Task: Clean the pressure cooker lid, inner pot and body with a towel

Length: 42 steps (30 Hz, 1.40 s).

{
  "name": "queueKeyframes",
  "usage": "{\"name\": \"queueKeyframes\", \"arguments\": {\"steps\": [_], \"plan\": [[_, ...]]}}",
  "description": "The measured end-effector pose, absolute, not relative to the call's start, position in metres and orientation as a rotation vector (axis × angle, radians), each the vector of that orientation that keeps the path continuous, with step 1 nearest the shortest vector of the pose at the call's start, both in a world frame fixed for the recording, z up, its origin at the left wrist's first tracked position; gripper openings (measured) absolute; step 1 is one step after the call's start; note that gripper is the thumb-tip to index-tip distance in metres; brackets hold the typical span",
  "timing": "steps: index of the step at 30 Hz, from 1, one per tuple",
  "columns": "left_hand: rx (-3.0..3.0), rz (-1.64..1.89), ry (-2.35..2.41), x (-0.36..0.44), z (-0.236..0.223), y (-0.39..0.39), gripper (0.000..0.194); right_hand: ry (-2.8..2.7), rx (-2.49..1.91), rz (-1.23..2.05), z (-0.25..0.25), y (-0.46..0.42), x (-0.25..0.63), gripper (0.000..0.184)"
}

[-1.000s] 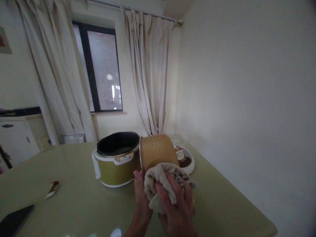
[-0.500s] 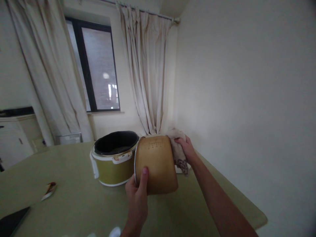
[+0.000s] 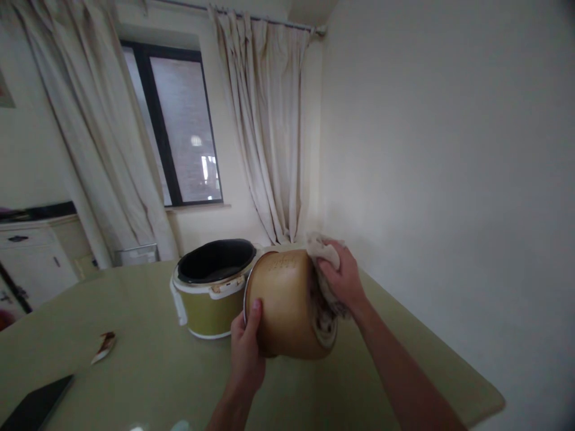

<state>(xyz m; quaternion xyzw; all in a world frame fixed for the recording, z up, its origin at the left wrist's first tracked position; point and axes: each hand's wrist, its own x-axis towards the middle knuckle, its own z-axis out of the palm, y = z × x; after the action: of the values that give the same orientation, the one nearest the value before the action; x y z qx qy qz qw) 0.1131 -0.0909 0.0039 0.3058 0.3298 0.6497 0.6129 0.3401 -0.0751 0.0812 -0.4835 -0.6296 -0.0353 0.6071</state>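
Note:
A gold-brown inner pot (image 3: 287, 305) is held on its side above the table, its metal rim toward the left and its darkly stained base toward the right. My left hand (image 3: 248, 353) grips it at the rim, thumb on the outer wall and fingers hidden inside. My right hand (image 3: 345, 278) clutches a greyish cloth (image 3: 324, 248) against the edge of the base. Just behind and left of the pot stands a green and white rice cooker body (image 3: 209, 308), lidless, its dark inside showing.
The green tabletop (image 3: 153, 371) runs to a wall (image 3: 449, 179) on the right. A dark flat object (image 3: 38, 402) and a small brown-and-white scrap (image 3: 105, 347) lie at left. Behind are curtains (image 3: 274, 120), a window (image 3: 186, 126) and a white cabinet (image 3: 42, 254).
The pot has turned so that its stained base now shows. My right hand and the cloth have shifted over the base's edge. The view has swung slightly left.

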Motion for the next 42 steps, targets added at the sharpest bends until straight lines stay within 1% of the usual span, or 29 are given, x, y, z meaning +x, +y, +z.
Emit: {"name": "queueKeyframes", "arguments": {"steps": [2,4,8,10,12,15,17,19,21,23,27,29,30,33,37,38,40,42], "plan": [[0.597,1.524,0.761,0.115,0.007,-0.094,0.064,-1.422,-1.181,-0.013,0.081,-0.054,0.356,0.032],[0.542,1.555,0.779,0.116,0.010,-0.094,0.066,-1.399,-1.224,0.012,0.060,-0.049,0.361,0.035],[0.537,1.589,0.806,0.117,0.017,-0.086,0.073,-1.408,-1.171,-0.110,0.001,-0.087,0.338,0.042],[0.567,1.586,0.784,0.117,0.019,-0.082,0.072,-1.442,-1.067,-0.154,-0.012,-0.116,0.321,0.043],[0.596,1.586,0.755,0.117,0.019,-0.080,0.070,-1.535,-0.984,-0.174,-0.005,-0.137,0.308,0.042],[0.697,1.553,0.736,0.117,0.015,-0.083,0.068,-1.666,-0.941,-0.198,0.032,-0.140,0.307,0.040],[0.803,1.498,0.789,0.114,0.010,-0.088,0.066,-1.610,-0.949,-0.232,0.057,-0.126,0.317,0.039],[0.910,1.480,0.880,0.110,0.005,-0.095,0.060,-1.455,-0.973,-0.240,0.070,-0.105,0.331,0.037],[1.075,1.502,0.903,0.104,0.004,-0.101,0.055,-1.291,-1.016,-0.165,0.066,-0.086,0.343,0.036],[1.284,1.535,0.860,0.098,0.010,-0.106,0.057,-1.173,-1.084,-0.002,0.043,-0.075,0.348,0.037],[1.649,1.562,0.853,0.088,0.034,-0.111,0.056,-1.090,-1.132,0.471,-0.018,-0.081,0.337,0.048],[1.799,1.497,0.859,0.085,0.041,-0.113,0.052,-1.014,-1.099,0.644,-0.035,-0.089,0.332,0.054],[1.847,1.458,0.859,0.084,0.041,-0.113,0.050,-0.955,-1.091,0.668,-0.036,-0.091,0.333,0.056],[1.899,1.405,0.877,0.079,0.032,-0.115,0.046,-0.892,-1.094,0.566,-0.014,-0.090,0.347,0.056],[1.857,1.513,0.912,0.069,0.017,-0.121,0.028,-1.239,-1.136,0.485,0.042,-0.078,0.377,0.044],[1.852,1.499,0.908,0.067,0.017,-0.122,0.026,-1.346,-1.145,0.475,0.055,-0.074,0.381,0.040],[1.910,1.388,0.871,0.063,0.019,-0.124,0.024,-1.531,-1.154,0.441,0.076,-0.068,0.384,0.033],[2.045,1.262,0.818,0.060,0.023,-0.124,0.019,-1.654,-1.142,0.398,0.088,-0.064,0.380,0.029]]}}
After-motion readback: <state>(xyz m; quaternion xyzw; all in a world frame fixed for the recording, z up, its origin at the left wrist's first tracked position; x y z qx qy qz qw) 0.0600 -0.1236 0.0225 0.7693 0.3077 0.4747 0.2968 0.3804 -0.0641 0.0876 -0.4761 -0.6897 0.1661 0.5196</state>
